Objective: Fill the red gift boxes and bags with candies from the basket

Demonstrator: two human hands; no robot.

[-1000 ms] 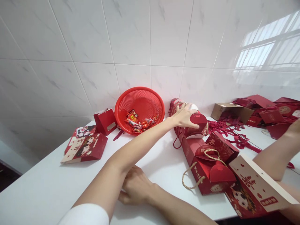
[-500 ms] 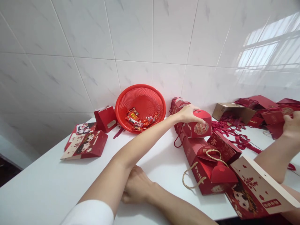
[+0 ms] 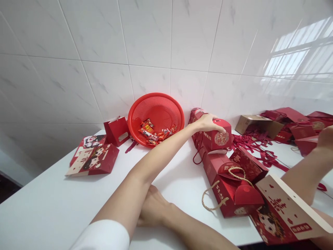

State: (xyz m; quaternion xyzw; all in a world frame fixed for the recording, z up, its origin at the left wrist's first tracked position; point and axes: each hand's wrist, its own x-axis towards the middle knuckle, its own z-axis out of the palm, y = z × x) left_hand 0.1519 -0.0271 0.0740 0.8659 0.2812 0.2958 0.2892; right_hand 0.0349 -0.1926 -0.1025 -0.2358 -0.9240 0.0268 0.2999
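Left hand (image 3: pixel 208 123) is gripping the red gold-emblem gift box (image 3: pixel 218 139) from above, its thumb lying over the top edge; the far fingers are hiding behind. The box is sitting at the near end of a row of red boxes by the wall, just behind the open rope-handled gift box (image 3: pixel 229 201); cannot tell if it is lifting clear. Right hand (image 3: pixel 152 206) is resting low over the white table (image 3: pixel 47 208), under the left forearm; its fingers are hiding, so cannot tell whether it is holding anything.

Red plastic basket (image 3: pixel 161 113) is leaning against the tiled wall, wrapped candies (image 3: pixel 147 131) lying in its lower part. Red carton with a cutout (image 3: pixel 117 130) is standing beside it on the left, cartoon-print box (image 3: pixel 100 159) lying nearer. Dark red ribbons (image 3: pixel 266 160) are spreading near the brown cardboard box (image 3: pixel 243 124). Another person's hand (image 3: pixel 326 137) is showing at the right edge.
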